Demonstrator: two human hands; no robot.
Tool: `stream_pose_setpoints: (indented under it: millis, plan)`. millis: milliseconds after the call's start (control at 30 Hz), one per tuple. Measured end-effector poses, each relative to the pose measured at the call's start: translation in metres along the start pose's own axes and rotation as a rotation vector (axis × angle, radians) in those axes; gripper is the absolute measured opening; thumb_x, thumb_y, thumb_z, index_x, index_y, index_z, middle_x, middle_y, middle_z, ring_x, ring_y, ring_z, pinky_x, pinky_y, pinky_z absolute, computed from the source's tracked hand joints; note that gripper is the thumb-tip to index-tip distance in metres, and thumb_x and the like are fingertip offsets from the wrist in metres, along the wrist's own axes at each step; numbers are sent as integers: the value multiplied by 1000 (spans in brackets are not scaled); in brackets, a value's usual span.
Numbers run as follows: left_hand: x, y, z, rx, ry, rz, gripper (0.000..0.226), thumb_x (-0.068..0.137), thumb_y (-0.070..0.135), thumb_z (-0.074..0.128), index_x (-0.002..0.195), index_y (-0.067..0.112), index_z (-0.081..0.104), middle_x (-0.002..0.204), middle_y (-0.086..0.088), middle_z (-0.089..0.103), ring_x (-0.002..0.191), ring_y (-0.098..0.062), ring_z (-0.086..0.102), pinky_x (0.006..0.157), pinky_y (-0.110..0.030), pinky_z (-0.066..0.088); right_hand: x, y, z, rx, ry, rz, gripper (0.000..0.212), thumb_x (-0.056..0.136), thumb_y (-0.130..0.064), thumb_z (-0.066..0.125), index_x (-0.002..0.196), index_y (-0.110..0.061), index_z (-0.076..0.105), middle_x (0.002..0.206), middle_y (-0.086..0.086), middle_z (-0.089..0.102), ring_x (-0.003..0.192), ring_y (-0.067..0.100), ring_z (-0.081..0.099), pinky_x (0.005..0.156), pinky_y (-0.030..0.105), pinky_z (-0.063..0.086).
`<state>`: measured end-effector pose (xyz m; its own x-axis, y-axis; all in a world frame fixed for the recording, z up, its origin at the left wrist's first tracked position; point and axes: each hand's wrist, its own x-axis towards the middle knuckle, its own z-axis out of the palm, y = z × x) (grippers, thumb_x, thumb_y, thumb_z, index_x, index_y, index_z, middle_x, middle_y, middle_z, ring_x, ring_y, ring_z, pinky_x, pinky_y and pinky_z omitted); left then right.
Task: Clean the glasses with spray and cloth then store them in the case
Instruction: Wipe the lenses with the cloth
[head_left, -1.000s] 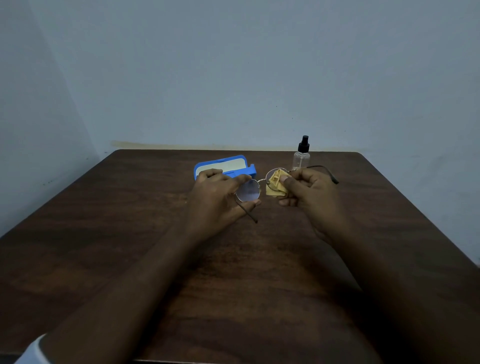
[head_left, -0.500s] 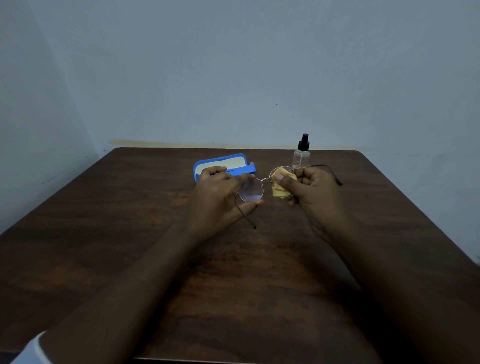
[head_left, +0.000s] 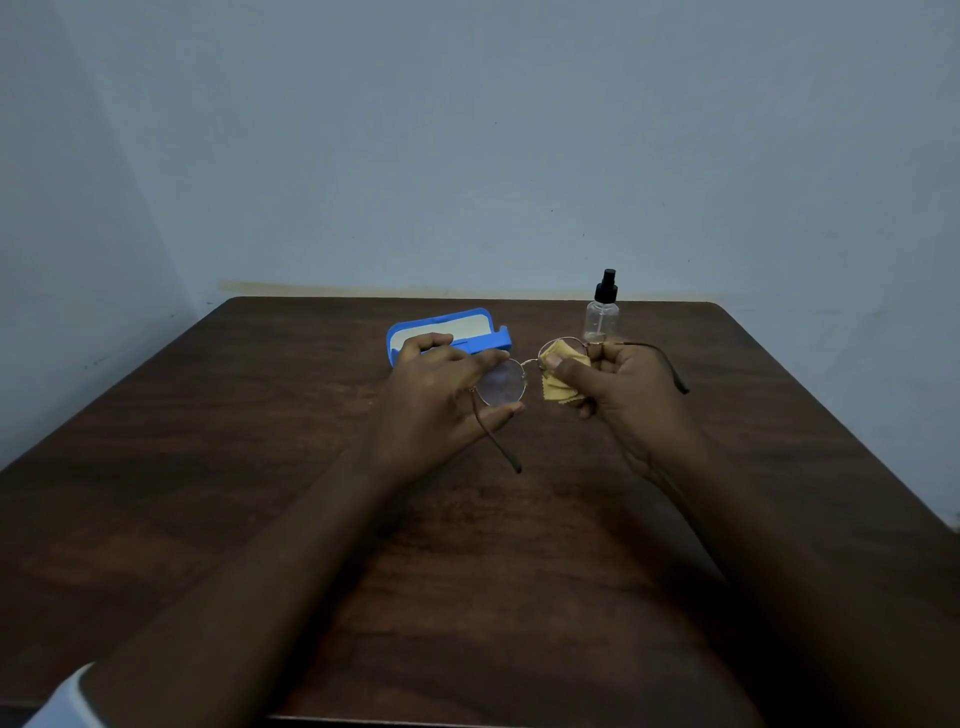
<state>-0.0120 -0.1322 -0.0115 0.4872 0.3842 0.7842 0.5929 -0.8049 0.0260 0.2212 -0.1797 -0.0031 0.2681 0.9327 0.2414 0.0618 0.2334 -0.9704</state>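
The cloth (head_left: 558, 389) covers most of one lens of the glasses (head_left: 501, 383). The left hand (head_left: 436, 400) hides part of the case (head_left: 488, 343), and the counter's (head_left: 260, 467) near corners are cut off.

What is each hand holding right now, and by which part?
The left hand holds the glasses by the rim of one lens, fingers above, thumb below. The right hand pinches the yellow cloth around the other lens.

two bare forearms; white sleeve cuff (head_left: 67, 699) on left arm
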Motion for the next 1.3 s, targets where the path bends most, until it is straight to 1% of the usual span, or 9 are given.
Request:
stream_pose_setpoints:
  millis: [233, 367, 533, 700, 800, 933, 1033, 1167, 1300]
  plan:
    - [0, -2, 5, 3, 39, 45, 51, 93, 50, 74, 126, 10, 76, 95, 1, 80, 91, -16, 73, 106, -44, 47, -4, -4, 1, -78, 62, -17, 58, 90, -48, 79, 99, 9, 67, 81, 23, 73, 55, 12, 60, 49, 25, 47]
    - [-1, -7, 7, -6, 44, 17, 53, 93, 54, 72, 125, 12, 76, 100, 0, 82, 93, -16, 74, 104, -44, 48, -3, -6, 2, 98, 41, 14, 23, 94, -21, 78, 106, -6, 65, 89, 9, 80, 74, 18, 74, 55, 28, 58]
    - [-2, -6, 7, -21, 22, 14, 53, 92, 52, 74, 125, 11, 77, 92, 3, 79, 88, -14, 73, 104, -48, 51, -7, -12, 8, 385, -35, 134, 40, 92, 11, 68, 122, -8, 50, 96, 8, 77, 80, 20, 75, 64, 28, 61]
    - [-1, -1, 3, -20, -4, 24, 49, 88, 41, 86, 124, 11, 78, 88, 3, 76, 86, -15, 72, 105, -49, 51, -8, -13, 9, 306, -18, 116, 50, 87, 5, 77, 128, -8, 51, 96, 5, 75, 79, 15, 71, 61, 25, 57]
    - [1, 3, 2, -21, -19, 24, 49, 90, 45, 79, 125, 10, 78, 89, 2, 77, 86, -14, 72, 106, -50, 51, -8, -12, 11, 263, 45, 93, 48, 85, -4, 82, 121, -11, 52, 95, 4, 74, 75, 15, 71, 55, 26, 51]
    - [0, 1, 3, -43, -35, 4, 52, 92, 48, 76, 127, 10, 77, 94, 2, 79, 91, -14, 74, 107, -51, 50, -9, -12, 11, 268, 67, 89, 46, 91, -14, 79, 127, -4, 52, 108, 17, 75, 83, 24, 74, 54, 28, 53]
    - [-1, -3, 5, -53, -23, -3, 50, 91, 46, 80, 127, 11, 78, 93, 4, 79, 91, -14, 74, 106, -50, 50, -8, -13, 8, 345, 19, 105, 36, 94, -7, 74, 122, -9, 51, 102, 11, 78, 83, 23, 76, 57, 29, 58]
    - [-2, -7, 7, -70, -6, 3, 53, 92, 53, 73, 125, 12, 77, 97, 3, 81, 94, -12, 73, 106, -45, 48, -8, -16, 5, 434, -53, 171, 37, 95, 2, 68, 126, -10, 51, 123, 21, 68, 91, 26, 76, 64, 32, 63]
    - [-2, -7, 7, -74, -27, -1, 54, 92, 54, 73, 126, 13, 77, 93, 4, 79, 91, -12, 72, 106, -48, 50, -7, -16, 3, 482, -125, 211, 39, 95, 4, 66, 130, -8, 52, 124, 20, 65, 90, 24, 78, 70, 36, 65]
